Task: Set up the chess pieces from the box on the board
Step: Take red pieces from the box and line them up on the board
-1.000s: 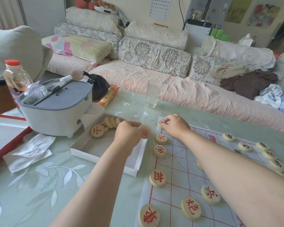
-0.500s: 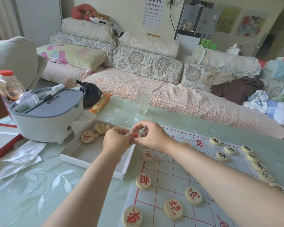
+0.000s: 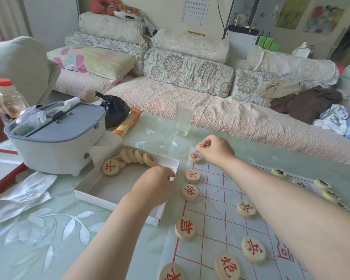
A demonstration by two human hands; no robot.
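Observation:
A paper chess board (image 3: 226, 209) with red lines lies on the glass table. Round wooden pieces with red characters stand along its left edge, among them one (image 3: 192, 176) in the middle of that row. Black-lettered pieces (image 3: 279, 172) line the far right side. My right hand (image 3: 216, 151) pinches a red piece (image 3: 202, 146) at the board's far left corner. My left hand (image 3: 155, 187) hovers over the right part of the white box (image 3: 101, 188), fingers curled; whether it holds anything is hidden. Several red pieces (image 3: 136, 156) lean in a row at the box's far side.
A grey lidded container (image 3: 57, 140) stands left of the box, with a bottle (image 3: 7, 98) behind it. An empty glass (image 3: 183, 118) stands just beyond the board. A black bag (image 3: 114, 110), an orange packet (image 3: 128, 122) and crumpled tissue (image 3: 26, 190) lie nearby. A sofa runs behind the table.
My hands met over the box's edge, where a piece passed to my right hand. The right hand then carried it to the far left corner; my left hand drew back over the box.

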